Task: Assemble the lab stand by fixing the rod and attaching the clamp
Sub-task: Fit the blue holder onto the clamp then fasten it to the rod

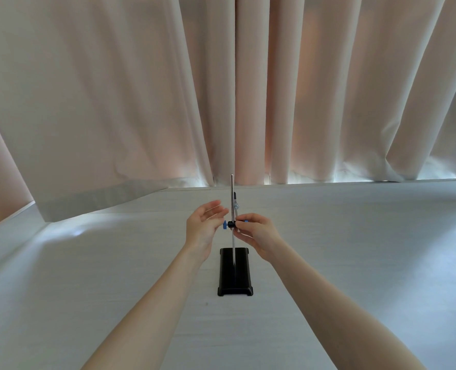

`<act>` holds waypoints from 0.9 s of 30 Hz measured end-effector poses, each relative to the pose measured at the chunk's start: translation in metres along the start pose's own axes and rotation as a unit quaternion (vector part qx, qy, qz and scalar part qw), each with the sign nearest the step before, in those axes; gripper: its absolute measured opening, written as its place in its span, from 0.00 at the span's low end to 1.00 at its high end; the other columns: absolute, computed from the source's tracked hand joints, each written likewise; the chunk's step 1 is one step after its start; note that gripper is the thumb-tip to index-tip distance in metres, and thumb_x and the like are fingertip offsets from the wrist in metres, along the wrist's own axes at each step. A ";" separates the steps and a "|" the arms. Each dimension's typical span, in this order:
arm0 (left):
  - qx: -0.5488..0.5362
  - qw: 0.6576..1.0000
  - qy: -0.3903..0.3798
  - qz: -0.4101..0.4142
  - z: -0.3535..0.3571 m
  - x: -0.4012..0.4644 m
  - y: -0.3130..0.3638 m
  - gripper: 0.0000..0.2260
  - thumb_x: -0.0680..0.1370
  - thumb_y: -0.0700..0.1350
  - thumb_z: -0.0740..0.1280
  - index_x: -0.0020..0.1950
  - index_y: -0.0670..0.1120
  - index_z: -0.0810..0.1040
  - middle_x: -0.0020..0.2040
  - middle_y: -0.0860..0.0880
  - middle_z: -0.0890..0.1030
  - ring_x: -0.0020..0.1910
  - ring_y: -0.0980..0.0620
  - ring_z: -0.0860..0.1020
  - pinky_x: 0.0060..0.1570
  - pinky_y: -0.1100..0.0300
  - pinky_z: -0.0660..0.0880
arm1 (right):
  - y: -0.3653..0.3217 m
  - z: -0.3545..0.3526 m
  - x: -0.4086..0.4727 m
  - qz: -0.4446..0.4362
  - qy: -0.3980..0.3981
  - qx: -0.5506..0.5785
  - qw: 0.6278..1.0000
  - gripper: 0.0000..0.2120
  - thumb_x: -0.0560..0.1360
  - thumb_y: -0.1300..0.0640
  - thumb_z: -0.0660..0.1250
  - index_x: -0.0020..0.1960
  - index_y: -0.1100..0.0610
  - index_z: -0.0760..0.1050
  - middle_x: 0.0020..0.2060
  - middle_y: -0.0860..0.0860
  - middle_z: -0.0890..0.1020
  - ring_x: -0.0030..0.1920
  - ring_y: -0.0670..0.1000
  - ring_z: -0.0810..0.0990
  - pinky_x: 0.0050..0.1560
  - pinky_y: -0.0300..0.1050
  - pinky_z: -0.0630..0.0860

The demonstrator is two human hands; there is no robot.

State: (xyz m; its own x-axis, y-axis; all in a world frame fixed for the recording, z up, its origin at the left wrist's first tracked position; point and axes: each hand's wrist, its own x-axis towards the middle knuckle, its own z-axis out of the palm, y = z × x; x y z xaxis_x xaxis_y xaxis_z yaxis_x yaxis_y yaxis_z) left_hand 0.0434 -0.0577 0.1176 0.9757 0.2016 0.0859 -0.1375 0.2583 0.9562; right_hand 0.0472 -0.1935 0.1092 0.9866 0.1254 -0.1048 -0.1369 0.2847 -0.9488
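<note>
Already the thin steel rod (232, 198) stands upright in the black rectangular base (235, 272) on the white surface (88, 263). The right hand (259, 233) pinches the black clamp holder with blue screws (231, 224) on the rod; the left hand (204, 222) hovers open beside it, probably ready to tighten its blue screw.

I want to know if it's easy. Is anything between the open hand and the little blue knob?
No, nothing visible. The left hand is open right beside the blue knob on the clamp, with only air between. The right hand holds the clamp's other side.

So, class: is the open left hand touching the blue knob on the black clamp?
Cannot tell. In the head view the left hand overlaps the blue knob of the black clamp; contact is unclear.
</note>
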 end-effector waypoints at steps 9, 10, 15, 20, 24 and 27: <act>0.134 0.982 0.033 -0.129 -0.006 0.002 -0.010 0.11 0.74 0.49 0.69 0.43 0.41 0.79 0.36 0.46 0.79 0.33 0.52 0.77 0.36 0.63 0.76 | 0.002 -0.001 0.000 0.003 0.003 0.007 1.000 0.04 0.73 0.70 0.65 0.46 0.63 0.76 0.46 0.60 0.78 0.43 0.54 0.79 0.57 0.49 0.77; 0.114 0.984 0.020 -0.132 -0.005 0.000 -0.010 0.09 0.74 0.47 0.68 0.42 0.41 0.80 0.36 0.45 0.80 0.34 0.52 0.78 0.37 0.64 0.77 | 0.002 -0.001 0.000 0.003 0.002 0.008 1.000 0.04 0.73 0.70 0.65 0.46 0.63 0.76 0.46 0.60 0.78 0.43 0.54 0.79 0.57 0.49 0.77; 0.082 0.992 -0.010 -0.090 -0.005 -0.005 -0.008 0.06 0.74 0.35 0.67 0.51 0.39 0.79 0.41 0.45 0.81 0.40 0.53 0.79 0.41 0.66 0.77 | 0.003 -0.002 0.001 0.005 -0.003 0.014 1.000 0.04 0.73 0.70 0.65 0.44 0.62 0.76 0.43 0.59 0.78 0.42 0.54 0.79 0.58 0.49 0.77; 0.147 0.988 -0.017 -0.042 -0.006 -0.006 -0.009 0.18 0.71 0.29 0.66 0.57 0.44 0.75 0.46 0.47 0.81 0.46 0.50 0.79 0.52 0.58 0.73 | 0.004 -0.001 0.001 0.007 -0.008 0.018 1.000 0.04 0.73 0.69 0.65 0.45 0.62 0.76 0.43 0.58 0.79 0.42 0.53 0.79 0.56 0.48 0.77; 0.080 0.992 -0.010 -0.100 -0.005 -0.001 -0.007 0.08 0.72 0.38 0.69 0.51 0.41 0.80 0.43 0.46 0.80 0.42 0.52 0.77 0.44 0.63 0.75 | 0.004 -0.003 0.001 0.004 -0.011 0.023 1.000 0.04 0.73 0.69 0.65 0.46 0.62 0.76 0.46 0.60 0.78 0.43 0.53 0.80 0.55 0.48 0.77; 0.138 0.988 -0.004 -0.074 -0.007 0.002 -0.009 0.06 0.72 0.40 0.71 0.47 0.42 0.82 0.36 0.49 0.79 0.34 0.55 0.74 0.38 0.65 0.72 | 0.005 -0.002 0.001 0.003 -0.013 0.028 1.000 0.05 0.73 0.69 0.65 0.45 0.62 0.76 0.48 0.62 0.77 0.43 0.54 0.79 0.53 0.46 0.78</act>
State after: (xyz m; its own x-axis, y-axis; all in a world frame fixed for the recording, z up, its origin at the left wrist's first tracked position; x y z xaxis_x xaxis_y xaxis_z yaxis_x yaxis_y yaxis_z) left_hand 0.0452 -0.0533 0.1075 0.9831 0.1733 -0.0585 0.0563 0.0174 0.9983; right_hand 0.0476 -0.1936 0.1043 0.9833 0.1511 -0.1014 -0.1477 0.3372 -0.9298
